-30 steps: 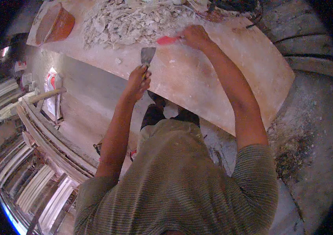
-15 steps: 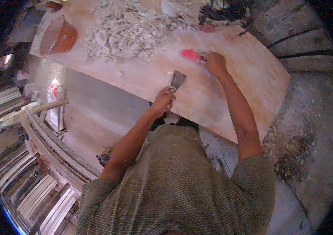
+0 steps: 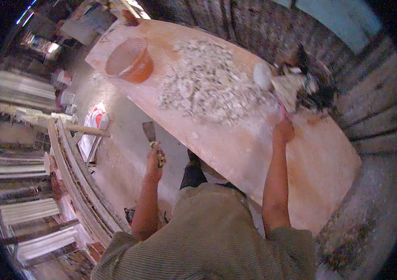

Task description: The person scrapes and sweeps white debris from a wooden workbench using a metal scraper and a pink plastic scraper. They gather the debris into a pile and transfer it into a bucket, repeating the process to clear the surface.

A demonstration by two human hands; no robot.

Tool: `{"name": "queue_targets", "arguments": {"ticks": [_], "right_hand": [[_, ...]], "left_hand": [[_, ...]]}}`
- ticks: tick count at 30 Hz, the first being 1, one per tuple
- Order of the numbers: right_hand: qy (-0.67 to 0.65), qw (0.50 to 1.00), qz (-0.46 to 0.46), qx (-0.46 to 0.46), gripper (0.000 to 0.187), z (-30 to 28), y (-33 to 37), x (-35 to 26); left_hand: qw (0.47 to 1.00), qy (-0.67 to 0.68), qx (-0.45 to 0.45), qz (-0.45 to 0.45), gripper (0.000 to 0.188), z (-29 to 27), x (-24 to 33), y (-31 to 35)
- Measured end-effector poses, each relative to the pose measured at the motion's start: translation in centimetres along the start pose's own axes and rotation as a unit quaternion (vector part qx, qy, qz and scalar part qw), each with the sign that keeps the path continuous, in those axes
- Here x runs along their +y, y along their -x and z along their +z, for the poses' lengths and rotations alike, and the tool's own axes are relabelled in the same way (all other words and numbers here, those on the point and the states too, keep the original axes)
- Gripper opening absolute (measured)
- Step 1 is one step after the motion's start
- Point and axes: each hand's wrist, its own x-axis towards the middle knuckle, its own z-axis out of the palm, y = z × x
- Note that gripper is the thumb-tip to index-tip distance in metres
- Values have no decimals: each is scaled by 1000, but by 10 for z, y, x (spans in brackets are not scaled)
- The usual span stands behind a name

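My left hand [image 3: 154, 162] is closed round a putty knife [image 3: 149, 131], its flat blade pointing up, held off the near edge of the table over the floor. Caked pale material coats the fingers or handle there. Over the board-topped table [image 3: 235, 144], my right hand [image 3: 283, 132] grips a pinkish-red tool [image 3: 283, 112]; motion blur hides its exact kind. Just left of that hand spreads a wide heap of pale, broken flakes [image 3: 203, 84]. A rounded white object [image 3: 262, 77] lies at the heap's right end.
An orange tub [image 3: 137, 63] stands on the table's far left. Dark clutter [image 3: 317, 91] sits at its back right, by a plank wall [image 3: 371, 100]. To my left are a wooden frame [image 3: 74, 172], stacked pale strips [image 3: 25, 212] and a red-and-white sack [image 3: 93, 126].
My left hand has swung left with the putty knife, off the table. The right hand has moved toward the back clutter with the red tool. My view has shifted too.
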Motion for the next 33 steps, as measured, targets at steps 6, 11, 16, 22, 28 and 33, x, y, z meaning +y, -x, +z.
{"name": "queue_targets", "arguments": {"ticks": [6, 11, 16, 22, 28, 33], "right_hand": [[118, 989, -94, 5, 20, 41, -7, -75], [77, 993, 6, 90, 31, 23, 8, -59], [167, 969, 134, 120, 23, 94, 0, -43], [-6, 992, 128, 9, 26, 45, 33, -146], [-2, 984, 176, 16, 29, 19, 28, -109], [-8, 995, 82, -48, 32, 37, 31, -129]], "left_hand": [[984, 79, 71, 141, 30, -38, 137, -148], [975, 143, 103, 134, 45, -40, 253, -253], [980, 173, 60, 77, 54, 3, 262, -296], [957, 261, -53, 115, 43, 21, 258, -311], [950, 235, 64, 196, 29, -7, 284, -340], [969, 48, 51, 235, 29, -90, 281, -281]]}}
